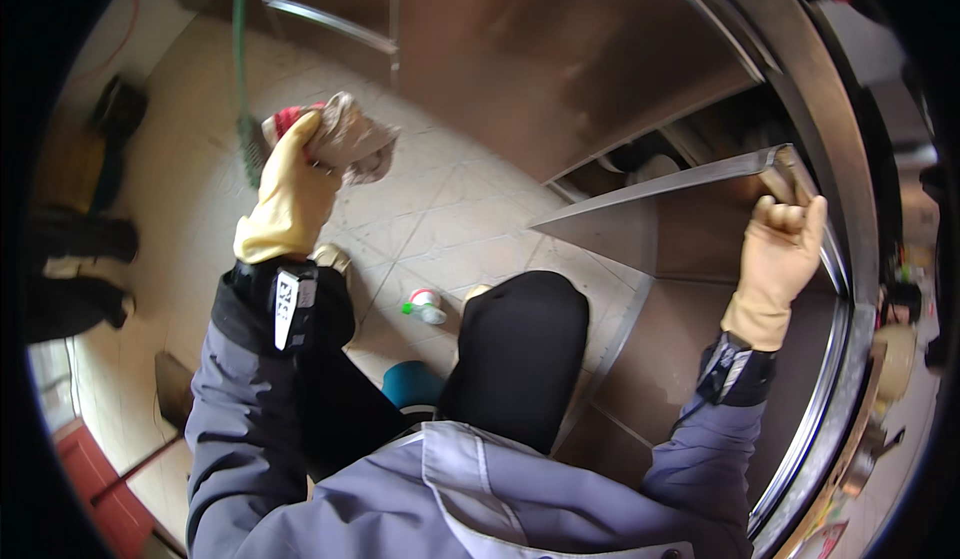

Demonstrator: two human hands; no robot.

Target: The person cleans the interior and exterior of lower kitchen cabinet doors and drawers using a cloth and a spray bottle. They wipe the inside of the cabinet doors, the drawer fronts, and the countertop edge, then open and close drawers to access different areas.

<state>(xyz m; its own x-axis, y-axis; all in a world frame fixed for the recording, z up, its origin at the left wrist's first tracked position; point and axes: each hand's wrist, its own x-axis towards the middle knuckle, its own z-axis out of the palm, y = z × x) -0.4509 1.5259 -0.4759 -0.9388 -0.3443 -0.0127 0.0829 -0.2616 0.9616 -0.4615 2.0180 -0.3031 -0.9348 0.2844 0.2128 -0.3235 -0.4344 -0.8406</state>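
Note:
A crumpled beige and red cloth [356, 142] is gripped in my left hand [296, 184], which wears a pale yellow rubber glove and is raised over the tiled floor. My right hand [784, 259], in a matching glove, has its fingers curled on the edge of a metal cabinet door [652, 184] near its corner. That door stands swung out from the cabinet, and behind it part of the dark inside with some dishes shows. A brown panel [525, 56] covers the neighbouring section of the cabinet.
A small clear bottle with a green cap [425, 307] lies on the tiles between my feet, with a blue-green round object [412, 385] nearer my body. A green-handled brush [247, 146] stands beyond my left hand. Another person's dark-clothed legs [75, 236] are at far left. A metal countertop [862, 206] runs along the right.

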